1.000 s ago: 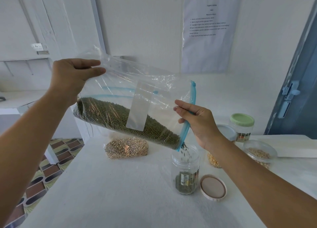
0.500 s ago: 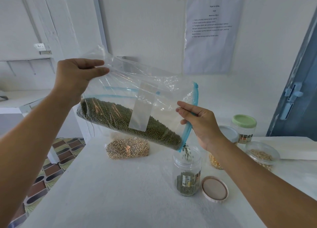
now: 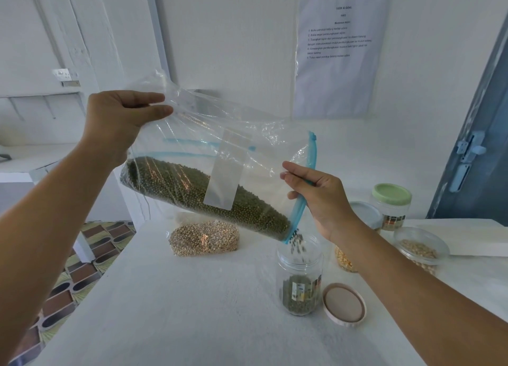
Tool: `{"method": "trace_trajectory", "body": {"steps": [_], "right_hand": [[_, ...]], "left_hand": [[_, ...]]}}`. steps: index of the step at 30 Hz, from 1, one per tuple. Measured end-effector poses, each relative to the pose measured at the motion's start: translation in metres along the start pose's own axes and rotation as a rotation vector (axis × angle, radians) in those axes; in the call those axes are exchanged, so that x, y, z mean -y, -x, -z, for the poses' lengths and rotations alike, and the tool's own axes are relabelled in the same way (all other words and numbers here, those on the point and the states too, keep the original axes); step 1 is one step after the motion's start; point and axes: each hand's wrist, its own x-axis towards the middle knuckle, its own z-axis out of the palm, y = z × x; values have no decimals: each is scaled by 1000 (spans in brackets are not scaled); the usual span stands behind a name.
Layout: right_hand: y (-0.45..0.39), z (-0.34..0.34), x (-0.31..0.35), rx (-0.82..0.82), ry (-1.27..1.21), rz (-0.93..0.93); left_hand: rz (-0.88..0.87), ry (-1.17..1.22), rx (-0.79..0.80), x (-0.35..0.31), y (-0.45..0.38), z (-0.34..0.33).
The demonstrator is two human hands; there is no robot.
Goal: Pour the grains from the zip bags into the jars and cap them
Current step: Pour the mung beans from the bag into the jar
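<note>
the left hand (image 3: 121, 118) still pinches the raised bottom corner of the zip bag (image 3: 209, 178), which has tipped a touch steeper, so green grains keep streaming. a second bag (image 3: 203, 240) lies behind. the right hand (image 3: 316, 198) grips the blue zip edge over the open jar (image 3: 299, 277), now roughly a third full. one loose lid (image 3: 344, 303), four jars counted.

Bare table (image 3: 165, 310) lies open left of the jar (image 3: 301, 280); the lid (image 3: 344, 303) and other jars (image 3: 420, 248) crowd its right.
</note>
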Motion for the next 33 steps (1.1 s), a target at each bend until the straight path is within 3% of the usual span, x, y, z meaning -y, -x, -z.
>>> {"method": "trace_trajectory", "body": {"steps": [33], "right_hand": [[-2, 1, -1, 9, -13, 1]], "left_hand": [[-18, -6, -7, -5, -3, -3]]}}
